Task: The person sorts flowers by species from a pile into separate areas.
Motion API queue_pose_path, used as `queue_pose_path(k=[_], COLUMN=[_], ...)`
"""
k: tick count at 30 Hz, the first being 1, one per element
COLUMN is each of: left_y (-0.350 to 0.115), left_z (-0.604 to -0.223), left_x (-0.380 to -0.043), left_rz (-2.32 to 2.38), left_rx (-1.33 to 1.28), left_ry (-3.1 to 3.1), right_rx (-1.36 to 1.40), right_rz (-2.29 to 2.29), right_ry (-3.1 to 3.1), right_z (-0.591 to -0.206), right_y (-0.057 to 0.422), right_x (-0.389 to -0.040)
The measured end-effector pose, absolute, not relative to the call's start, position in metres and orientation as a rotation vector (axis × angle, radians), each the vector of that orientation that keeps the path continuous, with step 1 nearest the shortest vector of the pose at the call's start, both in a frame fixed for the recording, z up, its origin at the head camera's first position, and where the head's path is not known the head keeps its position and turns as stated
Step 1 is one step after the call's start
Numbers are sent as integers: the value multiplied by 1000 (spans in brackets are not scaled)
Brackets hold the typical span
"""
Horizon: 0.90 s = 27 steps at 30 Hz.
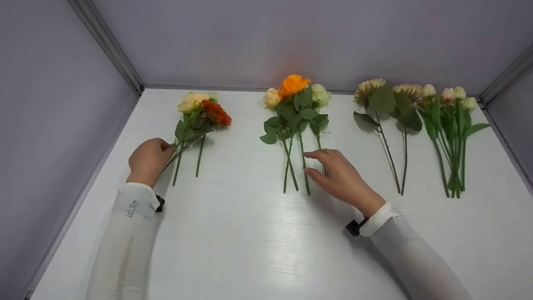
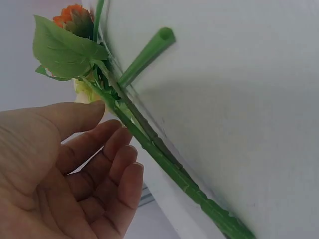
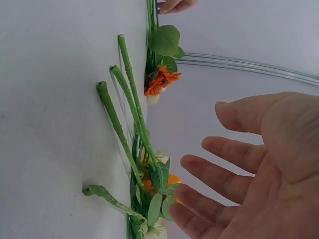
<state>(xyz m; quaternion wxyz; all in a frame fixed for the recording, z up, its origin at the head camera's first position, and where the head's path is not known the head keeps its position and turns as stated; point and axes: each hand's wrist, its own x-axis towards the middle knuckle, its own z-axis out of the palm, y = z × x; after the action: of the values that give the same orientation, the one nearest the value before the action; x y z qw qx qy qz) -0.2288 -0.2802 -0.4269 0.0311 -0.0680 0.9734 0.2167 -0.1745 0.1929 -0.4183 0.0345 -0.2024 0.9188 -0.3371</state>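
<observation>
On the left of the table lies a loose group of artificial flowers, with a dark orange flower [image 1: 216,112] and a pale yellow flower [image 1: 191,102]. My left hand [image 1: 149,160] is beside their stems. In the left wrist view, its loosely bent fingers and thumb tip come right up to two green stems [image 2: 169,167], with space between thumb and forefinger. My right hand [image 1: 339,177] hovers with parted fingers near the stems of the middle bunch, which has a bright orange rose [image 1: 294,85] flanked by a peach rose [image 1: 272,98] and a pale green rose [image 1: 320,95].
Two cream flowers [image 1: 369,89] with broad leaves lie right of the middle bunch. Beside them, near the right edge, is a bunch of pale tulips [image 1: 449,95]. Grey panels [image 1: 291,41] border the white table [image 1: 233,233] at the back and sides.
</observation>
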Motion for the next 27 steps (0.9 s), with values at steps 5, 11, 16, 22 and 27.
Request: queue_pose_path(k=[5,11,16,22,27], left_y=[-276,-276,-281,-289,-296], left_z=[-428,-428,-422,-411,-400], left_x=[-232,-235,-232,-227,-223], left_rz=[677,722,721,735,762], left_rx=[-202,-177,-162,-196,-263], left_ry=[2966,2983,3029,3038,3049], right_rx=[-630,-664,-660,-667,-654], right_rz=[-1025,-1026,-1025,-1028,-1032], right_ry=[2825,2814,2812,2820,2816], right_z=[-422,-423,-422,-423,-423], right_y=[190,189,188,188,188], right_x=[-172,-173,-173,-173,-172])
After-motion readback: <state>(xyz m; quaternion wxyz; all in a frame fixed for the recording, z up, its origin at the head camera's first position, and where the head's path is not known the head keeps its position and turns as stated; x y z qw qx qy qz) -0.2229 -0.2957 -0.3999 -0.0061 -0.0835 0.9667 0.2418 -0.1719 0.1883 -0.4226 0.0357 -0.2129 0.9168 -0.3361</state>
